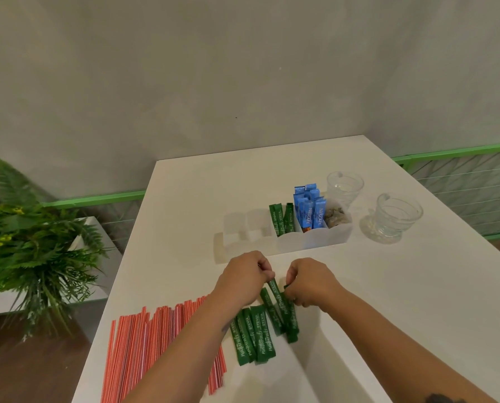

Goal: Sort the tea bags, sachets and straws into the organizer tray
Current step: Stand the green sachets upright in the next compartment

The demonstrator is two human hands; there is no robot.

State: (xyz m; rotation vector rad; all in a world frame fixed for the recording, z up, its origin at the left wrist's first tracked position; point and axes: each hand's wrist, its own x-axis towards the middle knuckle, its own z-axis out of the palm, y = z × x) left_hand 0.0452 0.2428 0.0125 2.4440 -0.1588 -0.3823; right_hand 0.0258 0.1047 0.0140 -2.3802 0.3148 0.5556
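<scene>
Both hands work over the loose green stevia sachets (260, 330) near the front of the white table (388, 286). Left hand (244, 276) has its fingers curled down onto the top end of one or two of these sticks, and right hand (309, 282) pinches the upper ends of a small bunch just beside it; from this angle the fingertips are tucked under, so exactly how many sticks each hand grips cannot be told. About a dozen green sachets lie fanned on the table below the hands, touching one another, not yet in the tray.

Beyond them sits the translucent organizer tray (324, 238), a row of compartments. A few green sachets in the tray (279, 221) stand upright in a middle compartment. Next to them, to the right, the blue Nescafe sachets (308, 210) fill their compartment, and the rightmost one holds what look like tea bags (337, 218). The compartments at the left end appear to hold nothing.

Left of the hands, the red straws (161, 344) lie in a wide flat bundle on the table, untouched by the sorting.

I would judge the job roughly half done: coffee and tea seem finished, the green sachets are partly moved, and the straws remain entirely.

Two glass cups (397, 216) stand to the right of the tray, and a fern plant (33, 239) sits off the table's left side.
</scene>
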